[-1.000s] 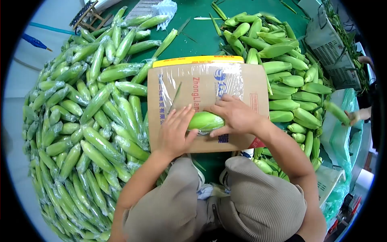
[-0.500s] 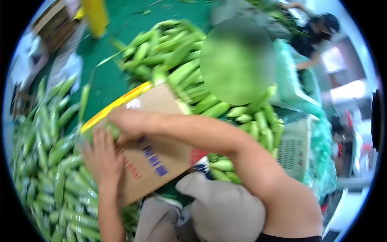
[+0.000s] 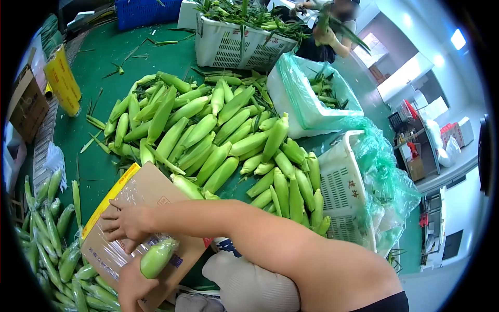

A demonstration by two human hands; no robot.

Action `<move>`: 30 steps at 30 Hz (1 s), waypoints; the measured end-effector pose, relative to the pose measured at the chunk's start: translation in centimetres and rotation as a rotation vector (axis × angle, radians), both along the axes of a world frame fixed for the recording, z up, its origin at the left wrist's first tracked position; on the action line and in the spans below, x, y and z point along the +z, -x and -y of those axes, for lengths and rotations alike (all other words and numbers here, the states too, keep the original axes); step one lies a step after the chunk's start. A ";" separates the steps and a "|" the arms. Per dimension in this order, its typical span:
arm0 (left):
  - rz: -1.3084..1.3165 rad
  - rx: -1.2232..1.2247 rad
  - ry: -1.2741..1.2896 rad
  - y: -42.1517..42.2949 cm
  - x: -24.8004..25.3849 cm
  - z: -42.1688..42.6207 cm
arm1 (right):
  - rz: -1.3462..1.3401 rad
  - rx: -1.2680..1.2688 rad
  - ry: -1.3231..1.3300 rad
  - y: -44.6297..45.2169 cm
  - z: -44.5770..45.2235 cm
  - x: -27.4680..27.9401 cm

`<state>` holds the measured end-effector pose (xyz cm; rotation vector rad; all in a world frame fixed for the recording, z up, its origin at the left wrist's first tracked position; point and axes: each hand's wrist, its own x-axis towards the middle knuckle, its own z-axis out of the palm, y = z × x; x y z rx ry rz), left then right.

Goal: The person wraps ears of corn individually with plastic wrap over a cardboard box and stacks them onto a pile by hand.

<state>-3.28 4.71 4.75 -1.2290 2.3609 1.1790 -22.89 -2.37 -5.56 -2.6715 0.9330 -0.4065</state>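
My left hand grips a green ear of corn in its husk, held over the lower part of a cardboard box. Clear plastic film shines on the box face around the corn. Reaching across from the right, my right hand lies with fingers spread on the film, close to the yellow strip along the box edge. How firmly it touches the film I cannot tell.
Unwrapped corn is heaped beyond the box. Film-wrapped ears pile up at left. White crates and a foam box with green plastic stand right. Another person handles husks at the back. A yellow roll stands upright.
The corn has moved with my left hand from the box's yellow edge down towards its near side. My right hand has come off the corn and spread out. The head view has shifted.
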 end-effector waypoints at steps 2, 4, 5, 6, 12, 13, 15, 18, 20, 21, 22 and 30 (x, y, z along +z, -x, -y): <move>0.032 -0.033 -0.081 -0.4 -1.6 -0.6 | 0.070 -0.012 -0.056 0.2 -0.1 -0.4; -0.005 -0.033 0.079 -0.2 -1.6 -4.2 | 0.025 0.012 -0.071 0.1 0.1 -0.8; 0.133 -0.256 0.143 -0.8 -2.3 -6.3 | 0.008 0.014 -0.080 -0.1 0.0 -1.0; 0.001 -0.260 -0.089 0.8 0.4 -6.7 | 0.019 0.006 -0.088 -0.5 -0.2 -1.5; -0.062 -0.326 -0.603 -0.9 -3.6 -9.8 | 0.071 -0.070 0.299 -3.5 -2.6 -5.1; -0.058 -0.301 -0.613 -1.3 -3.6 -9.8 | 0.242 0.005 0.086 -2.6 -7.0 -1.6; -0.071 -0.244 -0.646 -2.3 -3.9 -10.1 | 0.261 0.133 -0.325 -1.8 -15.9 0.1; -0.058 -0.164 -0.690 -3.5 -5.1 -11.1 | 0.042 0.427 -1.265 -1.2 -24.3 -10.5; 0.022 -0.215 -0.543 -3.3 -3.8 -10.8 | 0.203 0.427 -1.323 0.3 -25.2 -8.5; 0.087 -0.211 -0.492 -2.8 -0.8 -9.5 | 0.306 0.273 -1.346 2.2 -25.3 -4.1; 0.076 -0.048 -0.503 -3.5 1.3 -8.5 | 0.409 0.124 -1.362 3.2 -24.7 -0.5; -1.113 0.850 -0.085 -6.6 -1.7 -7.4 | 0.759 0.001 -1.322 0.0 -17.7 4.2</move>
